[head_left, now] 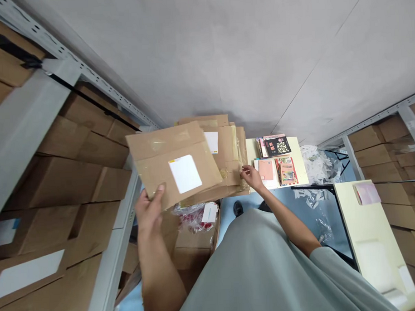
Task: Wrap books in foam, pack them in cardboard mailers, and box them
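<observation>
A flattened cardboard box (153,162) with a white label is tilted in front of a stack of similar ones. My left hand (151,209) is closed on its lower left edge, thumb on top. Behind it, the stack of flattened cardboard boxes (229,148) rests at the left end of a pale table, with clear tape along its right side. Against that taped right edge, my right hand (252,177) has its fingers curled and pinched on the cardboard. How many sheets it grips is hidden.
Booklets (277,146) lie in small piles on the pale table (299,166). Below the stack stands an open carton holding plastic wrap (192,219). Shelves of cartons (65,183) flank both sides. A second table (369,222) is at right, near paper scraps (318,165) on the floor.
</observation>
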